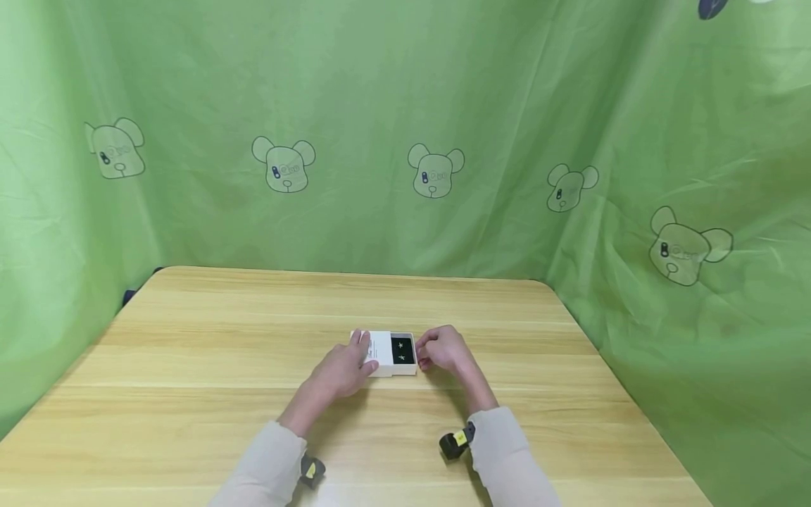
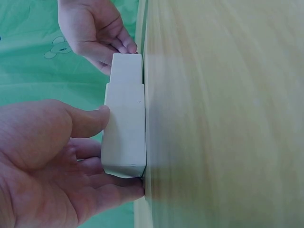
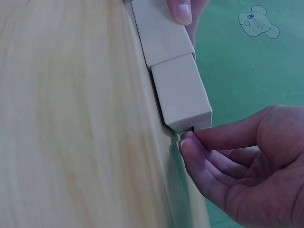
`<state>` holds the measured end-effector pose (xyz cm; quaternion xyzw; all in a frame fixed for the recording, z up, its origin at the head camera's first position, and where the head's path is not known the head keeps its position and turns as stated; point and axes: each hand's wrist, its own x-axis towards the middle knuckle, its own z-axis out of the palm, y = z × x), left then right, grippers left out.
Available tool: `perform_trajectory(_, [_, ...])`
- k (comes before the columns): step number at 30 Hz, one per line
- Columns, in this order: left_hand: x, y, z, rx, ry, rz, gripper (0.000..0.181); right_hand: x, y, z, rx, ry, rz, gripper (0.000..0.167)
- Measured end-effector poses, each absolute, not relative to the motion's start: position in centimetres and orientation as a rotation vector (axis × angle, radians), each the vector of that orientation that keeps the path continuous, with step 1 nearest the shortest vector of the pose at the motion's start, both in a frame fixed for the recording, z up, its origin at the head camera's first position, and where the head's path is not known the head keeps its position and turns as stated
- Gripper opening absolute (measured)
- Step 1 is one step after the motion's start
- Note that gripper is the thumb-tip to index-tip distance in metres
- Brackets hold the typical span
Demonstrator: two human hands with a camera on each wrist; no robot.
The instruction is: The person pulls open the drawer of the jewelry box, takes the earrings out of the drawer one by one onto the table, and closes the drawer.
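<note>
Grips box cover point(image 1: 382, 346) at nine o'clock with left hand point(image 1: 343, 368), pinches dark tab point(image 3: 192, 128) at three with right hand point(image 1: 441, 347), has drawer point(image 3: 183, 90) partly out, not yet free.

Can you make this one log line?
left hand: holds white sleeve; right hand: pinches dark tab; drawer: partly out; inside: two star shapes

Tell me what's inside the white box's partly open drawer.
A black insert bearing two small starlike pieces shows in the drawer. The white outer shell covers the rest; anything there or under the insert is hidden.
</note>
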<state>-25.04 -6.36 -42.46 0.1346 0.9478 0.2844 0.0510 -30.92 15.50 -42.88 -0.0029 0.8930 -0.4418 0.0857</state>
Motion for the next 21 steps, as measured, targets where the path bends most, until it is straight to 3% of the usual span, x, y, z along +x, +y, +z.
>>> perform_trajectory(21, [-25.10,-6.36,-42.60,0.404,2.885,0.856,0.066,-30.87,15.63,-42.83,0.028,2.652,-1.317,0.015])
